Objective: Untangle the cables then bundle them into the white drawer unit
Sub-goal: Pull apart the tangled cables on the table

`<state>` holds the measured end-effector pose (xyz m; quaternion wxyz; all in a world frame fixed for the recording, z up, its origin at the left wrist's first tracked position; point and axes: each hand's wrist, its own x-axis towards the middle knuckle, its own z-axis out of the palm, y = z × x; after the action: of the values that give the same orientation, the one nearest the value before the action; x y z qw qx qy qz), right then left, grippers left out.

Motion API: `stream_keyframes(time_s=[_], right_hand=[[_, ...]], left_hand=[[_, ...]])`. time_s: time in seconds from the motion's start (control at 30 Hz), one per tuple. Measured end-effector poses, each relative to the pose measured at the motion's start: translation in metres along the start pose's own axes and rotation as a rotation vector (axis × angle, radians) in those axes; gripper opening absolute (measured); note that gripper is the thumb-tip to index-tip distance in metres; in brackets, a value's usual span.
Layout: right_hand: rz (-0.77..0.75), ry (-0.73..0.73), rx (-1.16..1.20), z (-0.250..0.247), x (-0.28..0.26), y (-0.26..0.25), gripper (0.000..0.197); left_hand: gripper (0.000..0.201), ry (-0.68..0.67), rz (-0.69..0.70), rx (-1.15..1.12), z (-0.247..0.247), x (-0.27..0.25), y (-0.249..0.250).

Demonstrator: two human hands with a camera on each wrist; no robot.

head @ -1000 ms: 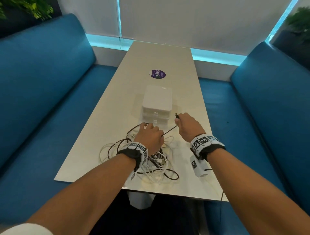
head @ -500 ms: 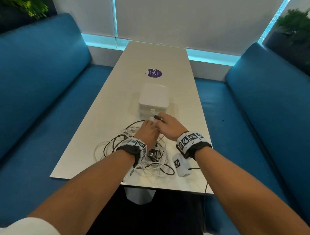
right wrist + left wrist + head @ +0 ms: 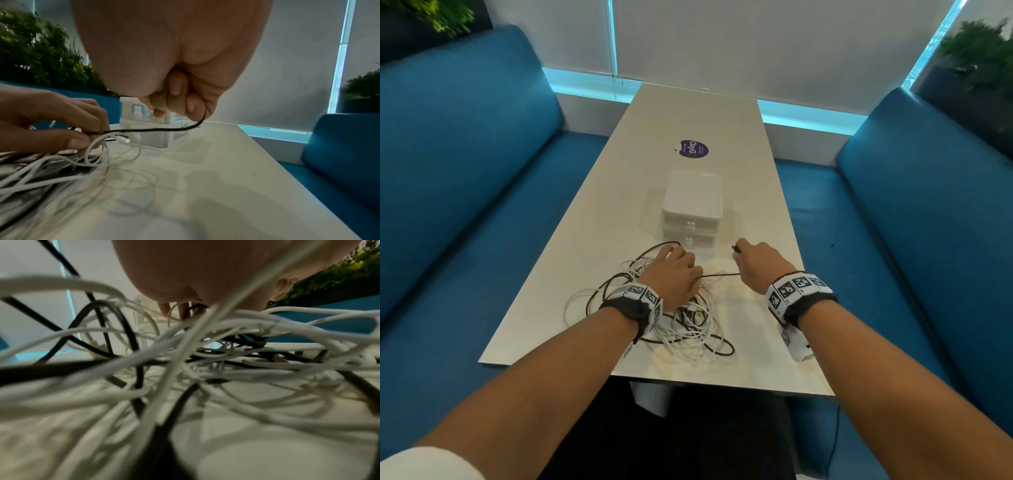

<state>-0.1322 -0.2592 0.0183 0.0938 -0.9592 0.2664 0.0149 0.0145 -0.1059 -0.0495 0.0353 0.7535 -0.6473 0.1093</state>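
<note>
A tangle of white and black cables [image 3: 688, 322] lies on the table's near end. My left hand [image 3: 671, 274] rests on the pile and pinches the black cable [image 3: 144, 129] where it leaves the heap, seen as my left hand [image 3: 68, 128] in the right wrist view. My right hand [image 3: 756, 263] grips the same black cable near its plug end [image 3: 734, 247], fingers [image 3: 179, 100] curled round it, and holds a stretch of it taut. The white drawer unit [image 3: 692, 209] stands just behind both hands, its drawers closed. The left wrist view shows only blurred cables [image 3: 185, 361].
A purple round sticker [image 3: 693, 149] lies farther along the table [image 3: 756, 342]. Blue benches [image 3: 465, 205] flank both long sides. A white plug end [image 3: 123, 139] lies in front of the drawer unit [image 3: 148, 129]. Plants [image 3: 983, 44] stand behind the benches.
My right hand has pulled away to the right from the left hand, drawing a length of black cable out of the pile. The left hand has stayed on the tangle.
</note>
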Motion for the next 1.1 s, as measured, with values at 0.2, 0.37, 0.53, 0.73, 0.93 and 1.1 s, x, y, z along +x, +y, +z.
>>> stream_keyframes(time_s=[0.2, 0.37, 0.53, 0.73, 0.93, 1.1], right_hand=[[0.001, -0.077, 0.205, 0.011, 0.017, -0.033, 0.022], [-0.023, -0.137, 0.307, 0.009, 0.022, -0.056, 0.021], [-0.008, -0.158, 0.218, 0.013, 0.020, -0.050, 0.025], [0.097, -0.111, 0.174, 0.012, 0.008, -0.025, 0.019], [0.248, -0.031, 0.128, -0.002, -0.001, 0.007, 0.019], [0.197, 0.056, 0.267, -0.001, 0.004, -0.020, 0.038]], left_hand=[[0.033, -0.091, -0.057, 0.017, -0.002, 0.011, 0.005], [0.038, -0.149, -0.099, 0.053, -0.012, 0.012, -0.002], [0.024, -0.128, -0.109, 0.056, -0.012, 0.008, -0.001], [0.031, -0.068, -0.123, 0.011, -0.005, -0.008, -0.003], [0.031, -0.113, -0.125, 0.019, 0.000, -0.011, -0.008], [0.029, -0.215, -0.148, 0.087, -0.004, 0.000, 0.001]])
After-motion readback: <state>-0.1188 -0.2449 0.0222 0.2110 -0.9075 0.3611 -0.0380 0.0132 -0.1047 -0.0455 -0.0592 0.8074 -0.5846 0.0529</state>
